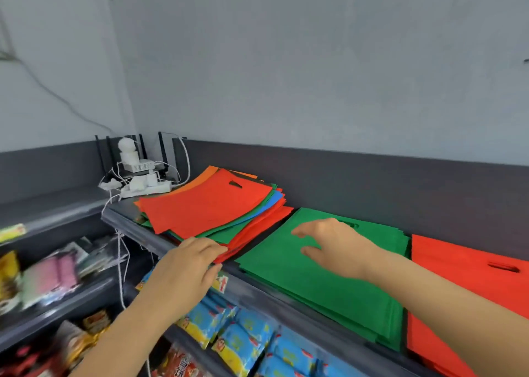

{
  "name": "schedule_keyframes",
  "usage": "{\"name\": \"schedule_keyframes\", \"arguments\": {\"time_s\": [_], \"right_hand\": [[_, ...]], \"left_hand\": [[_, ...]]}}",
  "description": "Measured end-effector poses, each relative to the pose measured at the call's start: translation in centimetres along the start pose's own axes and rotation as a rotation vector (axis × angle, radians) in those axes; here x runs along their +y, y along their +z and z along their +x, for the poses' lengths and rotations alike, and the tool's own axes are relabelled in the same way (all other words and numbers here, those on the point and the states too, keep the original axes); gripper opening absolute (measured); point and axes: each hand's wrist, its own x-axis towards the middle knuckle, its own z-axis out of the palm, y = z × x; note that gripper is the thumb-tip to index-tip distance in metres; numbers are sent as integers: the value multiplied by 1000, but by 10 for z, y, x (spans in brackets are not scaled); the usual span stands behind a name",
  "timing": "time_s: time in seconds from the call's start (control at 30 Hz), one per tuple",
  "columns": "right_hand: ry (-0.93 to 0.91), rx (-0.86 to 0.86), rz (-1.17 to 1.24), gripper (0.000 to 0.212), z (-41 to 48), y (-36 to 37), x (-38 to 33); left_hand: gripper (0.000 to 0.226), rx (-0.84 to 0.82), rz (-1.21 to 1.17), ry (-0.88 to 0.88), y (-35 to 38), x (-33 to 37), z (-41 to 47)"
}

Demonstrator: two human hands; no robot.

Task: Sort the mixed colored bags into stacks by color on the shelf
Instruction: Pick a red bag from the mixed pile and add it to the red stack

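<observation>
Pinching the near corner of the mixed pile of flat fabric bags (206, 208), our left hand (183, 268) lays its fingers together over the top layers with the thumb tucked beneath; how many layers it grips we cannot tell. A red bag with a cut-out handle lies uppermost, and only thin green, blue and orange edges of the bags below show. The pile sits on the dark grey top shelf (257, 293), touching the green stack of bags (329, 285) to its right. Our right hand (335, 245) hovers over that stack, fingers spread and loosely bent, holding nothing and covering part of its handle slot. Further right, the red stack of bags (458, 285) is cut off by the frame edge and crossed by our right forearm. Behind the pile, in the corner, stand a white power strip (146, 187) and tangled white cables. Below the shelf hang blue snack packets (237, 339); the goods on the left shelves are too blurred to identify.
</observation>
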Motion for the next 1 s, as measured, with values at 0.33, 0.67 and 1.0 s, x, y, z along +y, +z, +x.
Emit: {"name": "schedule_keyframes", "arguments": {"time_s": [0.33, 0.67, 1.0], "right_hand": [[-145, -101, 30, 47, 117, 29, -27], [-38, -128, 87, 56, 188, 58, -74], [78, -169, 195, 83, 200, 91, -117]], "left_hand": [[43, 31, 15, -165, 7, -87, 30], [75, -375, -82, -38, 25, -225, 67], [30, -253, -333, 85, 48, -276, 107]]}}
